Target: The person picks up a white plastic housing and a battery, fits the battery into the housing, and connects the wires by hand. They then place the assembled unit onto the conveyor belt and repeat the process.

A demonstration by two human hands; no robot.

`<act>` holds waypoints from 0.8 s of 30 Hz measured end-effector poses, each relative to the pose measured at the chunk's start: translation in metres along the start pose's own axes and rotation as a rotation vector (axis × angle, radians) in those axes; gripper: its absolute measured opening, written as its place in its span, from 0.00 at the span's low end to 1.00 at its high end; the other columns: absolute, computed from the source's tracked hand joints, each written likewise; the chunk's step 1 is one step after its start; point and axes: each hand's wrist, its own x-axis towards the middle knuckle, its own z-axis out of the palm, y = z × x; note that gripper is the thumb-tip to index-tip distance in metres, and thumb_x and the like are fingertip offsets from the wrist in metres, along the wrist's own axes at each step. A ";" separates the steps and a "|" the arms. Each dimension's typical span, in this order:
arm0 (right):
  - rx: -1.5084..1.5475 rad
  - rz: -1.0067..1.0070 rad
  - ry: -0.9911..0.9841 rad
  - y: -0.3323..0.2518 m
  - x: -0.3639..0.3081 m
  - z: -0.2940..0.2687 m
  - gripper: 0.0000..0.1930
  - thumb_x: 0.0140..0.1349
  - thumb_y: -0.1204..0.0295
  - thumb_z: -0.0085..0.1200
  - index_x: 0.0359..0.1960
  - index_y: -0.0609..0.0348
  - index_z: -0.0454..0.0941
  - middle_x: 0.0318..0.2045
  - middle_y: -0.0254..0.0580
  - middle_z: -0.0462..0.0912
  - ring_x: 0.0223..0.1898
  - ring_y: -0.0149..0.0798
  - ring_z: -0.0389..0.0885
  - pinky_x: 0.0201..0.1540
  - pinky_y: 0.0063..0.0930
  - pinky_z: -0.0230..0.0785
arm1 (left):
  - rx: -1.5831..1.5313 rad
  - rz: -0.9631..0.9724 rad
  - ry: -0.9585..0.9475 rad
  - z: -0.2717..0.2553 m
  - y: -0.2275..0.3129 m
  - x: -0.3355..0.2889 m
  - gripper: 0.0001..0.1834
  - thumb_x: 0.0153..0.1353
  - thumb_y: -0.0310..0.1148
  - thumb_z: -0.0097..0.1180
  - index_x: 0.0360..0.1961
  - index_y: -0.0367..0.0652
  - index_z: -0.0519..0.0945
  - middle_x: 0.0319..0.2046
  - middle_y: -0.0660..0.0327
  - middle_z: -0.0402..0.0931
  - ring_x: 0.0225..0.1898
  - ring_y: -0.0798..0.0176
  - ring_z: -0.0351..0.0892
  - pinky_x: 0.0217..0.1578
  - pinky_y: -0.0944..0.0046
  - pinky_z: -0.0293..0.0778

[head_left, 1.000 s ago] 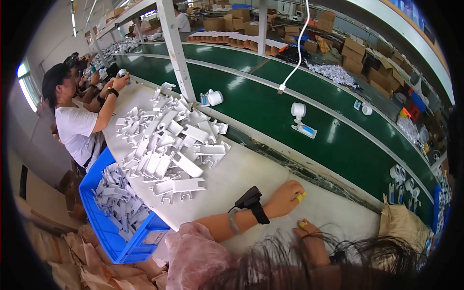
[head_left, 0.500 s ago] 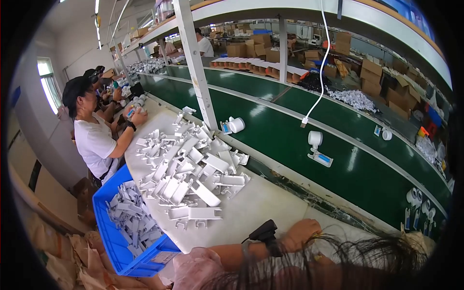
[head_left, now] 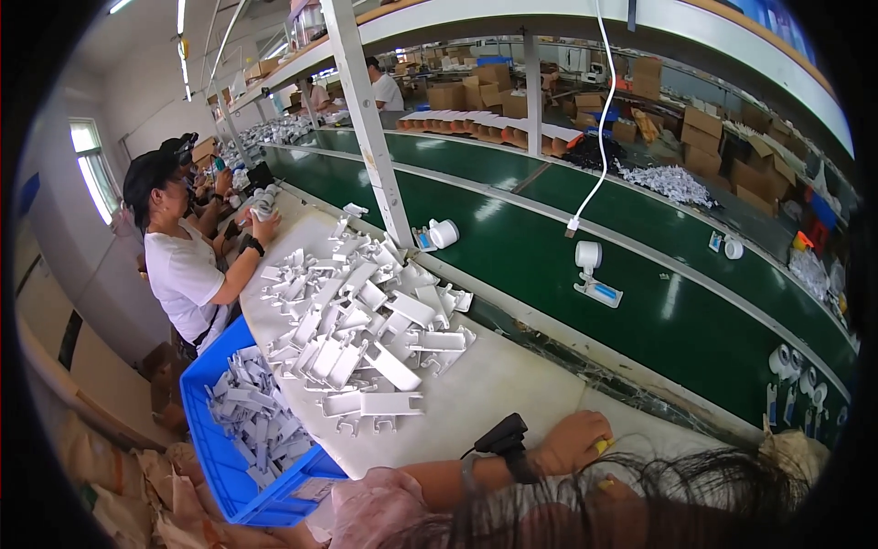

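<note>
My left hand (head_left: 574, 443) is over the near right part of the table, its fingers curled in. A small yellow patch shows at its fingertips; whether this is a held piece or a finger covering is unclear. A dark strap with a black device sits on that wrist. My right hand (head_left: 618, 512) is low in the picture, mostly covered by strands of dark hair, its fingers hidden. To the left of my hands lies a heap of white plastic brackets (head_left: 393, 366) on the pale table (head_left: 512, 384).
A blue bin (head_left: 265, 508) of similar white pieces stands at the table's left edge. Beyond runs a green conveyor (head_left: 512, 265) carrying white round-headed fittings (head_left: 588, 256). A white cable (head_left: 604, 137) hangs above it. A co-worker (head_left: 187, 274) handles parts at the far left.
My left hand has turned slightly, its fingers more curled, with the yellow patch plainer. The fitting on the conveyor sits slightly further left and nearer. The co-worker's hands have shifted.
</note>
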 end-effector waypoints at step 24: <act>0.126 0.004 -0.047 0.020 -0.019 0.015 0.23 0.51 0.76 0.59 0.53 0.61 0.74 0.52 0.60 0.74 0.53 0.63 0.72 0.55 0.50 0.67 | 0.073 0.062 0.047 0.004 -0.005 0.000 0.12 0.47 0.28 0.57 0.35 0.43 0.75 0.36 0.56 0.74 0.41 0.46 0.72 0.44 0.52 0.69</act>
